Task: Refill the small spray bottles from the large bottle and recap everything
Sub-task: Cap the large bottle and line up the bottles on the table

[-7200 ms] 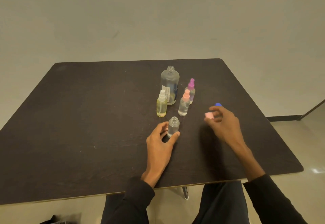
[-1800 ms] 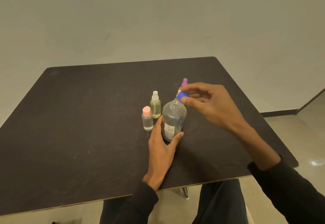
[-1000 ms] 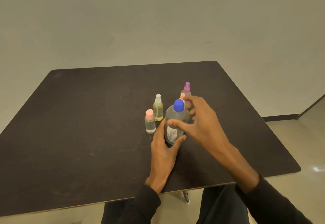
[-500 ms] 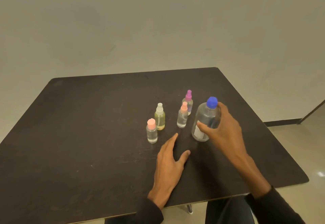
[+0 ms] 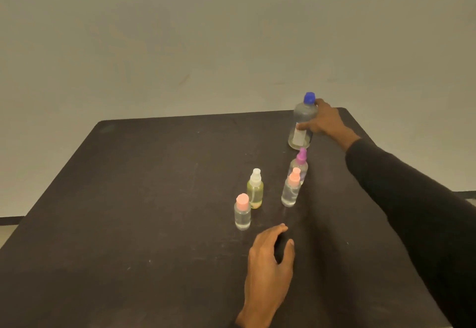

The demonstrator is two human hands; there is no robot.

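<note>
Dim, warm, even light; soft overall blur, wide-angle bending at edges, faint shadows.

My right grip [image 5: 325,121] covers the far side of the big bottle [image 5: 301,124], and its label is too small to read. Under my left grip [image 5: 270,260] the curled fingertips [image 5: 282,226] are tucked out of sight, so I cannot tell whether they touch the table [image 5: 128,224]. Between my grips, the peach-topped sprayer [image 5: 291,190] hides the lower part of the purple-topped one [image 5: 300,164]. The table's near edge and both my forearms are cut off by the frame.
</note>
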